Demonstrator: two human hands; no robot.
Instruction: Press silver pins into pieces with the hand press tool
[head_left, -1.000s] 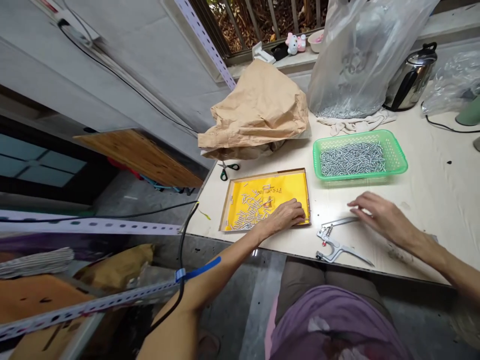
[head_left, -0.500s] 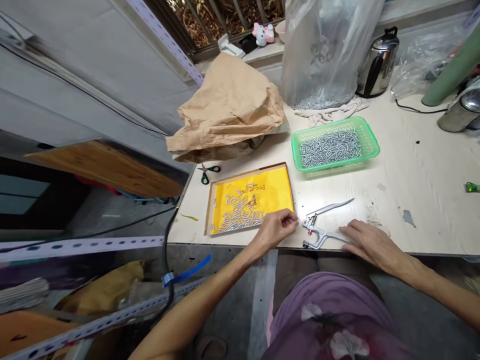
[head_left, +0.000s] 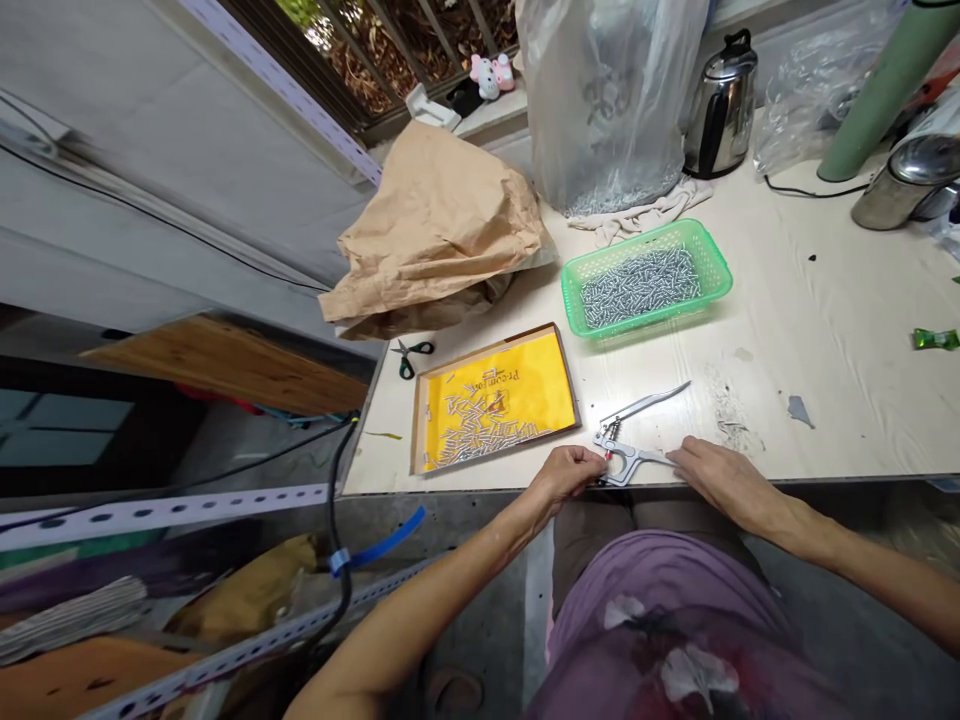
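Silver snap-fastener pliers (head_left: 634,458) lie at the table's front edge, their handles spread apart and a coil spring and a red part near the jaws. My right hand (head_left: 724,480) holds the end of the lower handle under its fingers. At the jaws, my left hand (head_left: 568,474) is closed in a pinch; whatever sits between the fingertips is too small to make out. Left of the pliers is a shallow cardboard tray (head_left: 571,395) with a yellow lining, holding many small metal pins (head_left: 480,430).
A green plastic basket (head_left: 724,280) full of small metal pieces stands behind the pliers. Brown paper (head_left: 442,230), scissors (head_left: 412,355), a large plastic bag (head_left: 607,110) and a steel kettle (head_left: 721,110) are farther back. A green wrapper (head_left: 935,339) lies at the right.
My left hand has moved from beside the tray to the jaws of the pliers. My right hand stays on the handle. The camera view has shifted slightly.
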